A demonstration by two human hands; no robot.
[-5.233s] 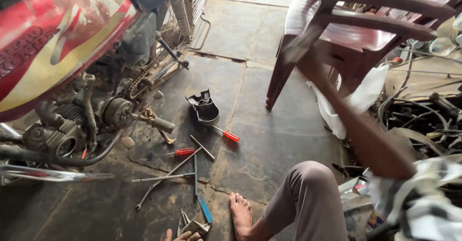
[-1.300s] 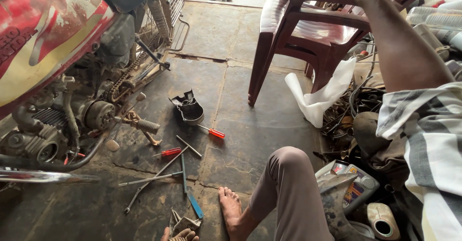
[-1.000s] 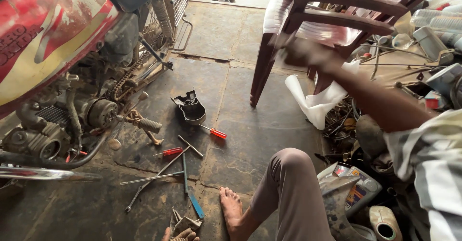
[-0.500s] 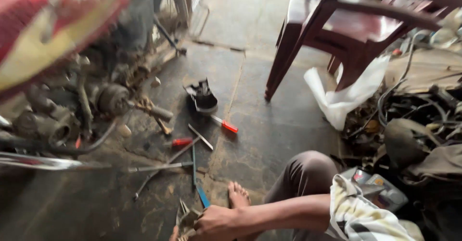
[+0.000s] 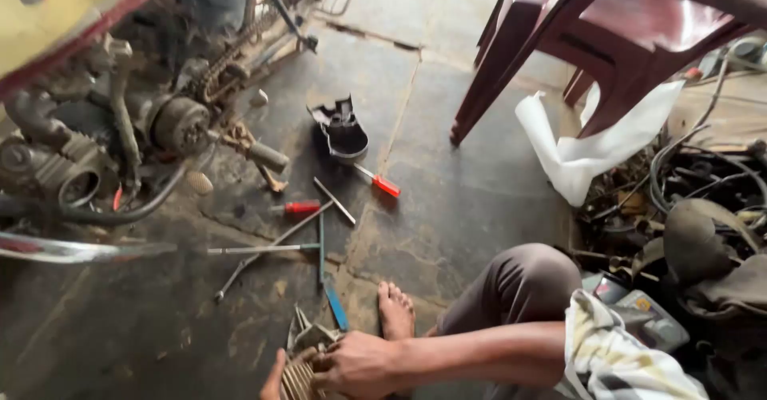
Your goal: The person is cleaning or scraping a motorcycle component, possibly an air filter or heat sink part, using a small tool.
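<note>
Right hand (image 5: 359, 364) grips finned metal part (image 5: 302, 376) (left hand (image 5: 274, 378) beside).

Person's got a loose short-sleeve shirt, pale cream with dark plaid lines, the sleeve (image 5: 615, 352) ending above the elbow so the forearm's bare. Brownish-grey trousers (image 5: 519, 288) cover the bent leg just left of that sleeve. Bare foot (image 5: 395, 312), no sandal. Right hand (image 5: 355, 364) has no glove, ring or watch; only a sliver of the left hand (image 5: 274, 376) shows beside it.

Maroon chair (image 5: 631, 24), seemingly red-handled screwdrivers (image 5: 387, 185)
</note>
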